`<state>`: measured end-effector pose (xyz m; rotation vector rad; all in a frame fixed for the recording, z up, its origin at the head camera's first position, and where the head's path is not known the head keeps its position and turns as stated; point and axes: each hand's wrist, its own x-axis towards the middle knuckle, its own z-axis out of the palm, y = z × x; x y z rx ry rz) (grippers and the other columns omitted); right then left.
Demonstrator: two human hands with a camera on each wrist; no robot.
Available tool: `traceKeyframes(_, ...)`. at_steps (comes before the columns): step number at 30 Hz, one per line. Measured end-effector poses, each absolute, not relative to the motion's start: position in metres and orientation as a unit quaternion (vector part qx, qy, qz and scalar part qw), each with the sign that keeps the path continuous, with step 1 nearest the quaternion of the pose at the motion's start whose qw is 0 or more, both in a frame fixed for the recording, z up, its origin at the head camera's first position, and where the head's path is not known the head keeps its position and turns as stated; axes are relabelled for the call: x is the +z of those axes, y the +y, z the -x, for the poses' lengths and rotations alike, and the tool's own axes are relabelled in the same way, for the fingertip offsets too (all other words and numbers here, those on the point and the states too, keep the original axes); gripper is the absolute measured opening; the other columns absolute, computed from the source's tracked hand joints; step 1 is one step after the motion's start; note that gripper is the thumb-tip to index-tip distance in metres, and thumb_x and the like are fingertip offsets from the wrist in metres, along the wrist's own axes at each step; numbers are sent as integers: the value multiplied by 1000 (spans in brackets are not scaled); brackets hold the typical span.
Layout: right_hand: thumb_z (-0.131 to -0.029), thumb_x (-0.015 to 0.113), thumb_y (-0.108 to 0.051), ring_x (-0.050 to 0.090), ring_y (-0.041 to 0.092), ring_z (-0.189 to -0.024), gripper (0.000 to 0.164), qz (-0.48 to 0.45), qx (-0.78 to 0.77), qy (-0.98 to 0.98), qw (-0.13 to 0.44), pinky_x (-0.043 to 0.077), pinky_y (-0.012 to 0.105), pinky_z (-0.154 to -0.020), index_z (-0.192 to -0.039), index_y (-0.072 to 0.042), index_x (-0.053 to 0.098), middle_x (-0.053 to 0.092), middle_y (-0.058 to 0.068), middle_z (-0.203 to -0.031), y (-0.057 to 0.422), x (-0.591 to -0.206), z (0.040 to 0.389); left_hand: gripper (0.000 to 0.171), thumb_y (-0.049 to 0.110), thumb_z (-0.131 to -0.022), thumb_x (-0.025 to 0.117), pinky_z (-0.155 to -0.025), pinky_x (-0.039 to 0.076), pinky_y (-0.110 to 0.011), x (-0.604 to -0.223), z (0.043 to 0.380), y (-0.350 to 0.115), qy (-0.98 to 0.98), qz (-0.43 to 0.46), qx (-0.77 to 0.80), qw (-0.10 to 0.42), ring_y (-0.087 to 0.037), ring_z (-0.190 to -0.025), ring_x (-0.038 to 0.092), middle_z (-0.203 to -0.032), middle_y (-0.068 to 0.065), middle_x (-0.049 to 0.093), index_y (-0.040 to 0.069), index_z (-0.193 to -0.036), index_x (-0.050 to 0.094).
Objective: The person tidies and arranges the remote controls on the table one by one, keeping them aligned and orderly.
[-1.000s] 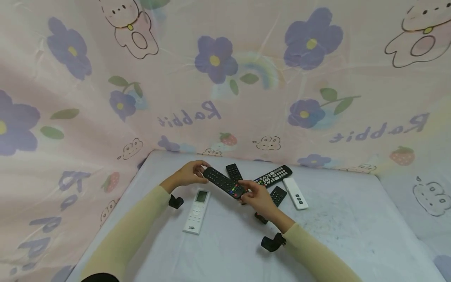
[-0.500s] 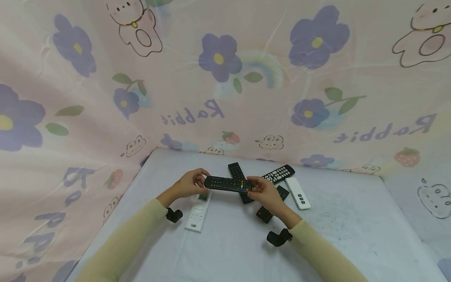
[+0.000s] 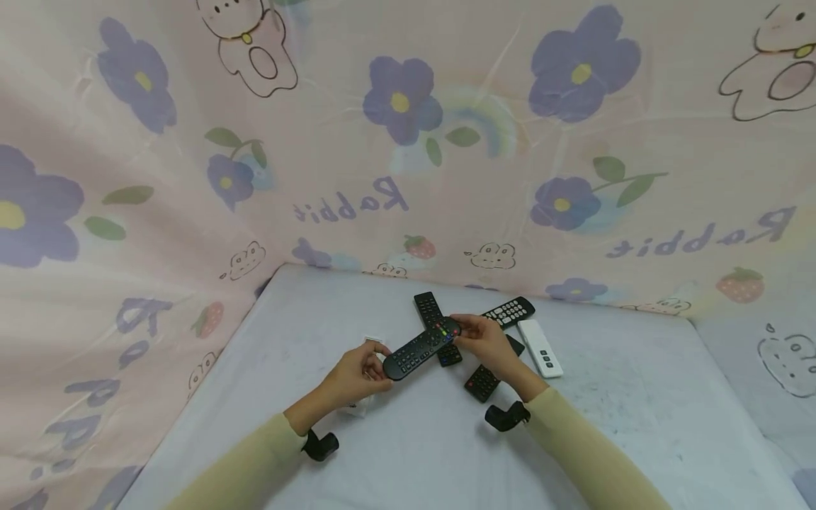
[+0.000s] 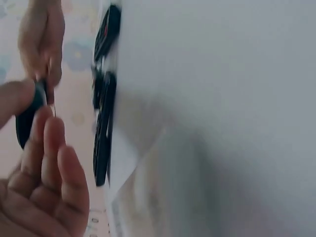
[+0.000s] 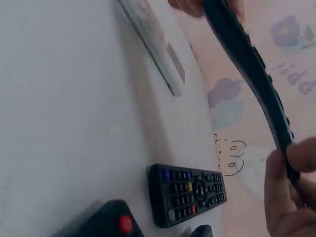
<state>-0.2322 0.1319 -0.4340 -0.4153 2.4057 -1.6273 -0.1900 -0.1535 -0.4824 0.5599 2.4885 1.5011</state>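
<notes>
A long black remote control [image 3: 417,352] with coloured buttons near one end is held above the table, slanting up to the right. My left hand [image 3: 355,374] pinches its lower, rounded end between thumb and fingers. At the upper end my right hand [image 3: 489,346] grips it; in the right wrist view thumb and fingers [image 5: 276,190] pinch that tip. Beneath it lies another black remote [image 3: 428,309], partly covered from above. Behind my left hand a white remote with a small screen [image 5: 170,61] is mostly hidden in the head view.
Right of my right hand lie a black remote with pale buttons [image 3: 510,312] and a white remote [image 3: 540,348]. A short black remote [image 3: 482,383] sits partly under that hand. A white sheet covers the table [image 3: 605,425]; a patterned curtain [image 3: 408,177] stands behind.
The held remote has turned from slanting down to the right, through level, to slanting up to the right. My left hand has come lower and nearer, now covering much of the white remote.
</notes>
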Motion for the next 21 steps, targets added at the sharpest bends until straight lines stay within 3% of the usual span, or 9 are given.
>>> traceKeyframes(4,-87,63,0,62,18,-93,45,171,-521,829,110,54,31,-78,-131,3,55,63,20,-117,128,-440,236,48,12,-77,80,-62,53,-21,-491,168,-148,837,-164,516,73,-7,-69,64,-79,-1,70,8,-117,54)
traceKeyframes(8,-86,65,-2,64,20,-100,43,196,-512,828,118,55,26,-78,-129,-3,58,65,15,-116,125,-464,250,47,15,-77,81,-59,52,-20,-496,153,-148,843,-149,513,64,-5,-66,65,-78,0,71,9,-115,54)
traceKeyframes(15,-86,63,0,63,13,-87,44,221,-504,824,135,55,28,-70,-130,-5,59,65,16,-113,108,-477,259,46,16,-75,82,-60,51,-19,-505,138,-149,847,-109,520,39,-2,-62,62,-73,2,71,8,-111,55)
traceKeyframes(21,-85,65,0,62,10,-83,43,236,-477,834,144,52,23,-64,-127,-6,61,65,14,-119,91,-483,264,45,15,-74,83,-56,48,-18,-509,127,-149,842,-77,533,32,-1,-58,60,-72,-1,72,5,-107,54)
